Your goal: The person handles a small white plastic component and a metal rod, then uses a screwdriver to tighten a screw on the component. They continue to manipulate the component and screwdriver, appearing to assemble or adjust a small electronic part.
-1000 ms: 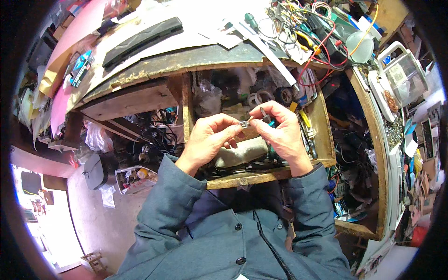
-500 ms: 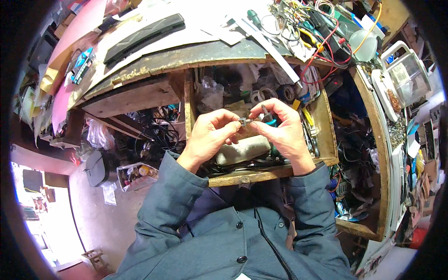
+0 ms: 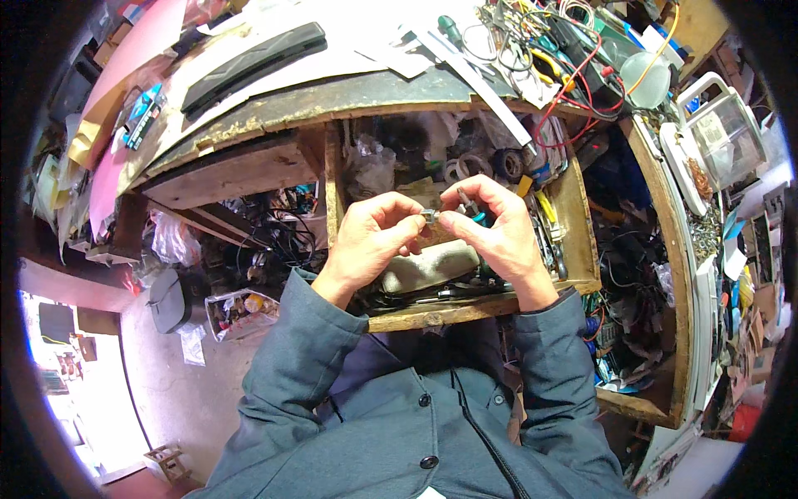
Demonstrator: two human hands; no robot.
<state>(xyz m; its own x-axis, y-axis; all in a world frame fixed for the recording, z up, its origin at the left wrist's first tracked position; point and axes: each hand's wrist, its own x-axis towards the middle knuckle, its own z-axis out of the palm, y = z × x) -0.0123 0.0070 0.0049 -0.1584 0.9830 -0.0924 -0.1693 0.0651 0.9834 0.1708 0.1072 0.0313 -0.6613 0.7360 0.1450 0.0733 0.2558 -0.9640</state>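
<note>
Over an open wooden drawer (image 3: 424, 319), my two hands meet at the fingertips. Thumb and finger of my left hand (image 3: 374, 237) are pinched on a small shiny metal part (image 3: 430, 215), too small to name. At its right end, the thumb and forefinger of my right hand (image 3: 505, 241) are closed on the same part. A small tool with a teal and dark handle (image 3: 479, 219) is tucked in my right hand, its metal end pointing up; fingers hide much of it. Below my hands lies a rounded beige block (image 3: 432, 268) inside the drawer.
Tape rolls (image 3: 465, 169) and plastic bags (image 3: 371, 166) fill the drawer's far part. On the bench top lie a long black case (image 3: 253, 66), a white strip (image 3: 478, 79) and tangled red leads (image 3: 573, 100). To the right, another wooden-edged compartment (image 3: 683, 333) holds clutter.
My hands stay almost in place, with the right fingertips shifted slightly left along the small metal part. The tool in my right hand has tilted a little. The whole view has shifted slightly.
</note>
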